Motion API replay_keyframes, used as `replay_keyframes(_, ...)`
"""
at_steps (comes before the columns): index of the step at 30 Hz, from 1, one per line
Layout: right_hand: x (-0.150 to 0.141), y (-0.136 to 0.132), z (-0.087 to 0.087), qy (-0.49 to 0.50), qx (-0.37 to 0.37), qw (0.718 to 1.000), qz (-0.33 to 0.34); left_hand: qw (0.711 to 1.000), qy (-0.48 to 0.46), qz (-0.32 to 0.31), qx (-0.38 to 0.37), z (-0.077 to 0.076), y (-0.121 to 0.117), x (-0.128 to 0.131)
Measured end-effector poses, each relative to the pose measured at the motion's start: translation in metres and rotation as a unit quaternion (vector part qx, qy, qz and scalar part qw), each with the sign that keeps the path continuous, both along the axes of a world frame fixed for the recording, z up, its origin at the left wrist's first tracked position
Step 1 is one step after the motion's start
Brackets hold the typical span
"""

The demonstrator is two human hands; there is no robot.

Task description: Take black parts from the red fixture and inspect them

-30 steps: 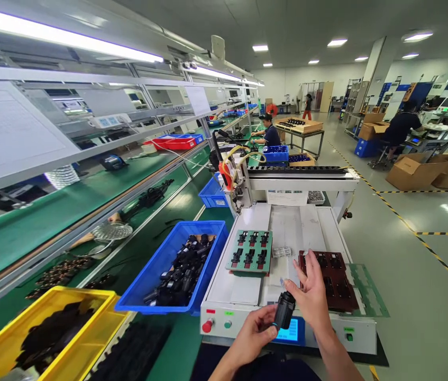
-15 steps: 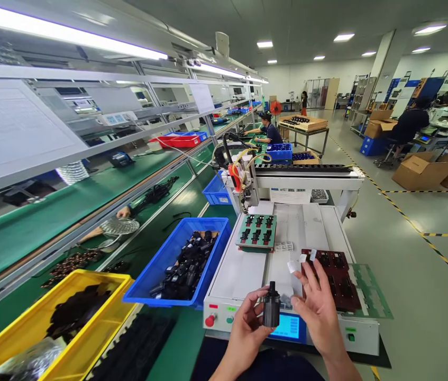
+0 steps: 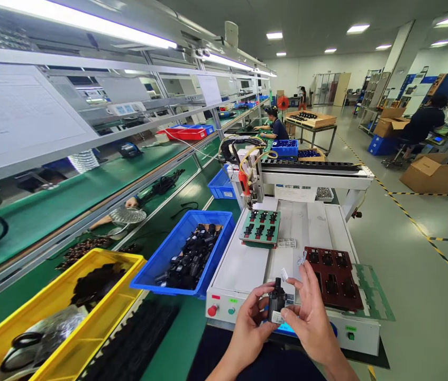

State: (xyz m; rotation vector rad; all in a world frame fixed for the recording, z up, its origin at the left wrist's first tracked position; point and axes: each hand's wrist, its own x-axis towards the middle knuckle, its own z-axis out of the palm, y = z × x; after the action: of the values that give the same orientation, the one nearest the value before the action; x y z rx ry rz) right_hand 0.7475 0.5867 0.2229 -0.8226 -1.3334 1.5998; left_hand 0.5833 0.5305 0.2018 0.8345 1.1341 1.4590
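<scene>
My left hand (image 3: 249, 320) is wrapped round a black ribbed plastic part (image 3: 275, 300), a cylinder with a short spout pointing up. A small white label (image 3: 277, 317) lies on its lower side, where the thumb of my right hand (image 3: 311, 316) touches it. The other fingers of that hand are raised and spread, carrying more small white labels (image 3: 284, 274) at their tips. Both hands are above the front of a white bench machine (image 3: 243, 288). Beyond them, a label sheet (image 3: 286, 243) lies on the machine bed.
A green fixture (image 3: 261, 227) and a dark red fixture (image 3: 332, 279) hold black parts on the machine. Left are a blue bin (image 3: 144, 280) of black parts and a yellow bin (image 3: 122, 286). The gantry head (image 3: 250, 177) stands behind; a co-worker (image 3: 276, 126) sits farther back.
My right hand has come in to the black part, its thumb now at a label on the part's side. The part has turned in my left hand. The view has shifted slightly left.
</scene>
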Motion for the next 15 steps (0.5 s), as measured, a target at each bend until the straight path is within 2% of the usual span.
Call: replay_keyframes(15,-0.0005,-0.0015,0.0038,-0.034,0.026,0.999,-0.004,1.000,0.016,0.002,0.000,0.0031,-0.0071,0.0004)
